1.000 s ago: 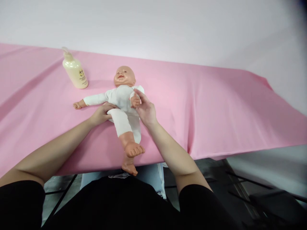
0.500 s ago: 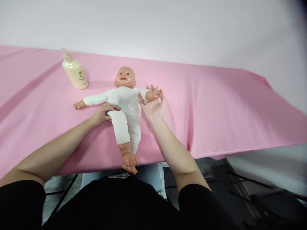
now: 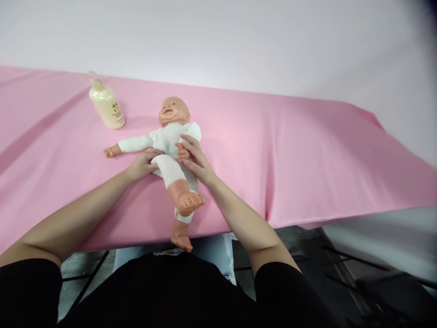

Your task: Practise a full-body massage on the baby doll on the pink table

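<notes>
A baby doll [image 3: 169, 136] with a white cloth body lies on its back, its head turned a little to the left. My left hand [image 3: 140, 165] is closed around the doll's hip and upper thigh on the left; some fingers are hidden behind that leg. With my right hand [image 3: 198, 160] I grip the doll's right-side forearm, bent down across its belly, the doll's small hand [image 3: 183, 153] showing between my thumb and fingers. The left-side leg is raised and crosses over the other one, whose foot [image 3: 181, 241] hangs past the table's front edge.
A pale yellow pump bottle [image 3: 108, 107] stands at the back left, beyond the doll's outstretched arm. Pink cloth [image 3: 307, 159] covers the table and hangs over its front edge. Behind is a white wall [image 3: 239, 45]. Dark metal bars [image 3: 355, 257] are below at right.
My right hand has brought the doll's arm from outstretched at the right down across its belly. The doll's body and head have tilted left, and its left-side leg has risen and swung right.
</notes>
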Demonstrator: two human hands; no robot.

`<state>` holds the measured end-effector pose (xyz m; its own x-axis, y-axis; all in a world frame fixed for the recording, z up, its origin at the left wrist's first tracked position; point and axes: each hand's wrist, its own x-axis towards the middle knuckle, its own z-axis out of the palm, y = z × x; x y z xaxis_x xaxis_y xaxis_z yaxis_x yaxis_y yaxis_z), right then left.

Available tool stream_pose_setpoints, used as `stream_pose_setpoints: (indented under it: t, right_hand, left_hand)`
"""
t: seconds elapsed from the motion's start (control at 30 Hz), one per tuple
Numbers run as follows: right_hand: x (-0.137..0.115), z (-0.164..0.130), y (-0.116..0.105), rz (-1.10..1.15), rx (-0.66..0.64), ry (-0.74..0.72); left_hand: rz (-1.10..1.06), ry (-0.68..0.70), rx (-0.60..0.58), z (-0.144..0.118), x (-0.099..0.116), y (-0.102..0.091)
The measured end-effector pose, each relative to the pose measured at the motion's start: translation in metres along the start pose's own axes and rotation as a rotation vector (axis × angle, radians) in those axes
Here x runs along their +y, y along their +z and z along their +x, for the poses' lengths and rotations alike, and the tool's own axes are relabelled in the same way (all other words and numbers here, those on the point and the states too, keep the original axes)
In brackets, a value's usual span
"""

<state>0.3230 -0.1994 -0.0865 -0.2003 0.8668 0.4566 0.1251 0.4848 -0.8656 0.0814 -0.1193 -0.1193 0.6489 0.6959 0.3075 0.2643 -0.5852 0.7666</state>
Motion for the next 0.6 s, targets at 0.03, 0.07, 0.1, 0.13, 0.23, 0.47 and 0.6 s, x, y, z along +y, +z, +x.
stream_pose_setpoints:
  t: [0.03,0.07,0.1,0.13,0.23,0.47,0.6]
  right_hand:
    - [-0.003,-0.001,-0.001,-0.034,-0.028,-0.009]
    - [-0.005,-0.001,-0.001,-0.056,-0.047,-0.016]
    - [-0.007,-0.001,-0.002,-0.069,-0.06,-0.024]
    - [-0.007,-0.001,-0.002,-0.072,-0.068,-0.032]
    - [-0.006,0.0,-0.003,-0.051,-0.063,-0.05]
    - [0.009,0.005,-0.001,0.15,0.162,0.058]
    - [0.014,0.008,-0.004,0.241,0.297,0.126]
  left_hand:
    - [-0.002,-0.002,0.002,0.0,0.0,0.0]
    - [-0.005,-0.002,0.004,0.0,0.0,0.0]
    - [-0.008,-0.002,0.003,0.0,0.0,0.0]
    - [-0.01,-0.002,0.001,0.0,0.0,0.001]
    - [-0.011,-0.007,0.002,0.0,0.0,0.001]
    - [-0.026,0.015,-0.015,0.002,0.006,0.0]
    - [-0.02,0.017,-0.009,0.003,0.009,0.001]
